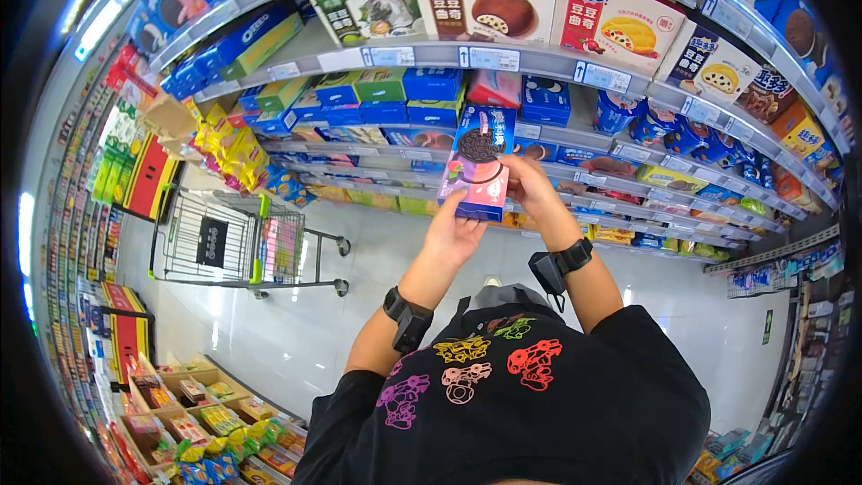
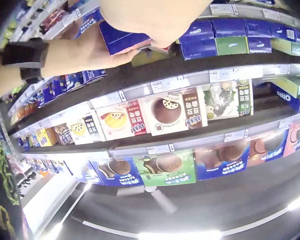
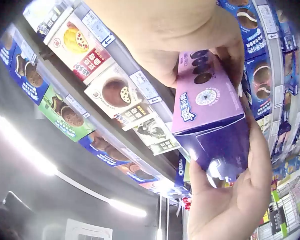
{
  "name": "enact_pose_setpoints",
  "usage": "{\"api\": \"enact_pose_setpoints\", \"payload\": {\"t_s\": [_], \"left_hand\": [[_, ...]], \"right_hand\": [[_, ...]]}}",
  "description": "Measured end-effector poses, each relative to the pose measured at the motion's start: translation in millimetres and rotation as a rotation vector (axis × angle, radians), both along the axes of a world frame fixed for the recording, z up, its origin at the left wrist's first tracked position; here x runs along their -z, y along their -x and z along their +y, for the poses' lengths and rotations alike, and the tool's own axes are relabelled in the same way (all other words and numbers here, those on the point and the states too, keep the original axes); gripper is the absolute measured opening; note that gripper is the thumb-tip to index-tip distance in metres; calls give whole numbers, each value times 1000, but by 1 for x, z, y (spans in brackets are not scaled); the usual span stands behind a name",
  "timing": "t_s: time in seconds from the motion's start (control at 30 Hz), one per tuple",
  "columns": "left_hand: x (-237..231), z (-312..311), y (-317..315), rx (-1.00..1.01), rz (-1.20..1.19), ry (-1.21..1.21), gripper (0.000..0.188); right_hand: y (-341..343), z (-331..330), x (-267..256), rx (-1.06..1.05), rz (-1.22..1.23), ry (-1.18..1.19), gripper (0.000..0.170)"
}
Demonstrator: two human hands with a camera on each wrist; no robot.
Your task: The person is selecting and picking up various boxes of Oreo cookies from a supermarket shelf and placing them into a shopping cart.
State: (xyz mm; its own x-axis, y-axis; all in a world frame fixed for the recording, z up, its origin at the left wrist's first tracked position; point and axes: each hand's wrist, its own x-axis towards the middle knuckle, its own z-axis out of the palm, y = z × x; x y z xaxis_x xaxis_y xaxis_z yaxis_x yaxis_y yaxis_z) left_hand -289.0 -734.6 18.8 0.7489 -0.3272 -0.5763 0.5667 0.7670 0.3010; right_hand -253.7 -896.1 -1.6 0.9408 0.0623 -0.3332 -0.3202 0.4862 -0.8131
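A blue-and-pink Oreo cookie box [image 1: 475, 162] is held up in front of the shelves, a dark cookie pictured on its front. At its lower left end, my left hand [image 1: 453, 235] grips it with thumb and fingers on either side. My right hand [image 1: 532, 190] holds the right edge, thumb over the front. From the right wrist, the purple side and dark blue end of the box [image 3: 210, 112] show between both hands. In the left wrist view only a blue end of the box [image 2: 119, 39] shows; my left hand [image 2: 152, 17] covers the rest.
Shelves of cookie boxes [image 1: 489, 2] curve across the front, with blue Oreo packs [image 1: 359, 112] lower down. A wire shopping cart [image 1: 224, 242] stands on the floor to the left. Display bins [image 1: 184, 409] of snacks sit at the lower left.
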Motion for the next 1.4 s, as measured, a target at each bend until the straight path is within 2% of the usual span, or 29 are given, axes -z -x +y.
{"api": "enact_pose_setpoints", "payload": {"t_s": [0.13, 0.23, 0.3, 0.47, 0.53, 0.7, 0.8, 0.87, 0.93, 1.03, 1.13, 1.23, 1.37, 1.4], "left_hand": [[9, 21, 38, -5, 29, 26, 40], [22, 43, 74, -52, -25, 51, 39], [26, 61, 99, -89, -128, 35, 37], [12, 111, 165, -152, -472, -125, 38], [16, 130, 184, -192, -572, -173, 49], [0, 179, 235, -289, -688, -300, 64], [1, 204, 258, -343, -661, -323, 70], [4, 216, 269, -400, -653, -429, 71], [2, 228, 270, -487, -634, -552, 72], [9, 253, 264, -507, -636, -846, 70], [-24, 266, 243, -530, -595, -804, 75], [-53, 271, 207, -531, -741, -978, 87], [-108, 274, 159, -541, -1006, -1360, 97], [-121, 275, 147, -524, -1055, -1566, 98]], "right_hand": [[34, 16, 6, -33, -4, -12, 23], [66, 36, 8, -25, -23, -6, 32], [87, 54, -6, -66, -47, -16, 42], [139, 107, -28, -132, -234, -141, 42], [155, 128, -32, -150, -314, -165, 43], [189, 175, -36, -247, -267, -280, 42], [202, 202, -40, -307, -307, -296, 42], [206, 217, -40, -318, -302, -287, 46], [202, 234, -38, -304, -367, -215, 51], [188, 249, -46, -295, -513, -112, 60], [163, 257, -48, -261, -720, 92, 65], [131, 257, -55, -314, -804, 178, 66], [83, 259, -69, -303, -1001, 365, 62], [70, 261, -73, -304, -1048, 409, 61]]}}
